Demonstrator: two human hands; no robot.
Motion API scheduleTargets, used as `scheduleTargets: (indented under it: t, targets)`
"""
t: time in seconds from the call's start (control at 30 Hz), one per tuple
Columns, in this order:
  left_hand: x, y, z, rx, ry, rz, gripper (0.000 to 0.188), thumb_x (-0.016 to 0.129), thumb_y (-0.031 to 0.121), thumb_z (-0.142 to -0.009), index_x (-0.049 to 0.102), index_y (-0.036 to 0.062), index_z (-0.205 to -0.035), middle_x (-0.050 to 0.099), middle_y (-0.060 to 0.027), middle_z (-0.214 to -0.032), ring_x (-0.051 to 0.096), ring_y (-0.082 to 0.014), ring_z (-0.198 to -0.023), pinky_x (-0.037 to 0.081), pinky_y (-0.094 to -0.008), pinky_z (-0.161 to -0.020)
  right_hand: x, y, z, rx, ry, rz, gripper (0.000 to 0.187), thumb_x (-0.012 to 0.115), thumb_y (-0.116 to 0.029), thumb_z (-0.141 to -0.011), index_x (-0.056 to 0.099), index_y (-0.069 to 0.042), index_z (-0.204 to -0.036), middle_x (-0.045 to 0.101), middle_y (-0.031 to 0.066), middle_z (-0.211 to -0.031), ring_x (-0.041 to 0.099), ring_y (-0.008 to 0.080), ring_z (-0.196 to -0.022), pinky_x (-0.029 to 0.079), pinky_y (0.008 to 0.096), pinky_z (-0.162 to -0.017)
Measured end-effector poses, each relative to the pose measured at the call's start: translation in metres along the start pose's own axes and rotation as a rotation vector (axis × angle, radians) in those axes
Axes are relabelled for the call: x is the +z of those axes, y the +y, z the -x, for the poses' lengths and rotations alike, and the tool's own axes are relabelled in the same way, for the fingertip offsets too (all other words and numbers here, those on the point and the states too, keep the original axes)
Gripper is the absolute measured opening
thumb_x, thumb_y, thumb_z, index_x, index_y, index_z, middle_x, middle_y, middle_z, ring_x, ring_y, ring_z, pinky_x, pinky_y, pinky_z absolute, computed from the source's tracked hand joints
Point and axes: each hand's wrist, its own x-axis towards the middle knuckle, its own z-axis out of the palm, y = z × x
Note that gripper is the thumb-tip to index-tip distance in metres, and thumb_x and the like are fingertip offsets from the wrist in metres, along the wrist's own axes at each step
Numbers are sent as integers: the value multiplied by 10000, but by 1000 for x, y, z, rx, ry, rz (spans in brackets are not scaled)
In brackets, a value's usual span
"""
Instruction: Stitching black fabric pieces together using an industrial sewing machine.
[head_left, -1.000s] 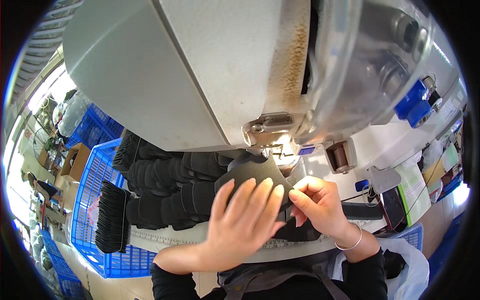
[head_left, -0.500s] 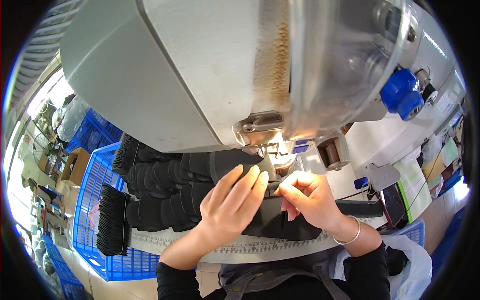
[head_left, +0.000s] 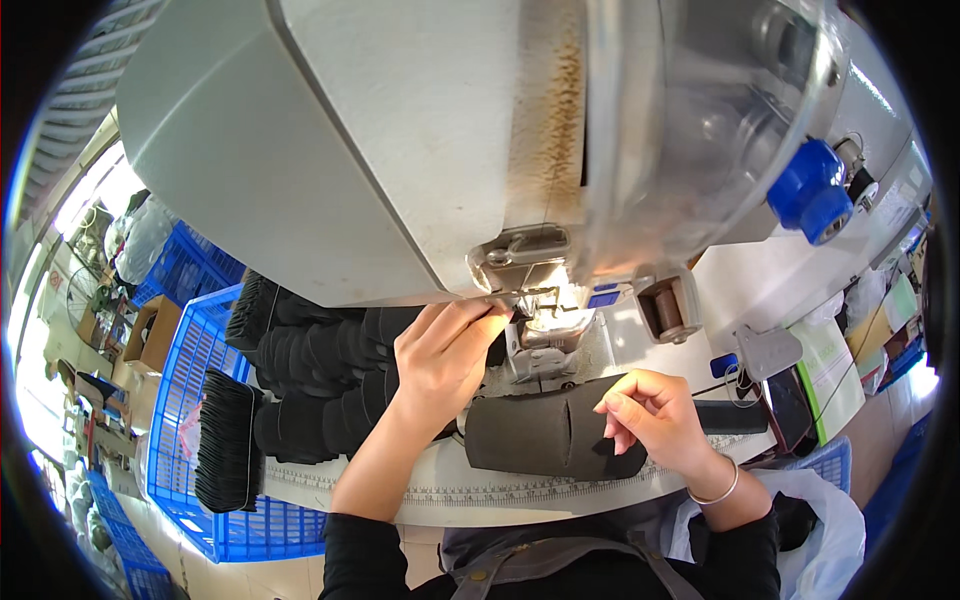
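Observation:
Below the needle of a grey sewing machine (head_left: 545, 305), my left hand (head_left: 440, 355) is raised with its fingers pressed together. They pinch a black fabric piece (head_left: 497, 348), mostly hidden behind the hand. My right hand (head_left: 650, 415) hovers at the right end of a dark, flat fabric panel (head_left: 520, 430) with a slit across it. Its fingers are curled in, thumb against forefinger; whatever they hold, if anything, is too small to make out. The panel lies at the table's front edge. Rows of overlapping black pieces (head_left: 320, 420) lie left of my left hand.
A blue plastic crate (head_left: 165, 440) stands at the left beside the table. Along the front edge runs a printed measuring scale (head_left: 500, 492). A brown thread bobbin (head_left: 665, 308) sits right of the needle. A phone (head_left: 785, 405) and a white plastic bag (head_left: 830, 525) are at the right.
My left hand has moved up and left with the black piece, away from the right hand. The right hand has shifted slightly right and down, uncovering the dark panel and the presser foot.

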Motion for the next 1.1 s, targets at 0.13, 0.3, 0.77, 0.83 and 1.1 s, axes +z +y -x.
scheduleTargets:
  t: [0.13,0.3,0.77,0.83,1.1]
  targets:
    - [2,-2,2,2,15,-12,242,678,-119,-600,653,7,-805,645,-80,-814,628,-228,-719,500,-297,-625,-1,1,1,-1,4,-6,154,564,-104,-933,602,38,-887,600,66,-697,554,69,-523,472,192,-484]
    - [4,-3,2,2,28,-6,244,678,-119,-597,658,13,-801,643,-77,-810,627,-227,-716,500,-299,-622,-1,3,4,-39,1,-3,147,566,-95,-932,603,41,-892,607,70,-712,568,73,-547,479,194,-490]
    - [-25,10,16,244,27,-399,176,693,4,-693,680,53,-861,641,-65,-881,605,-218,-746,550,-289,-669,4,-11,6,-602,210,899,242,715,-139,-779,612,18,-931,614,131,-910,614,222,-785,494,318,-671]
    - [-47,12,48,275,-44,-472,186,702,43,-703,682,60,-888,640,-81,-911,601,-234,-781,563,-314,-710,5,-12,6,-735,281,1181,367,755,-196,-735,609,19,-994,603,148,-999,606,282,-908,492,369,-772]
    - [-59,7,140,36,-550,-159,187,678,15,-674,662,29,-860,632,-79,-922,588,-229,-802,533,-381,-792,-12,2,10,-346,126,1241,757,815,-401,-608,539,35,-1160,550,169,-1163,516,349,-1083,393,429,-957]
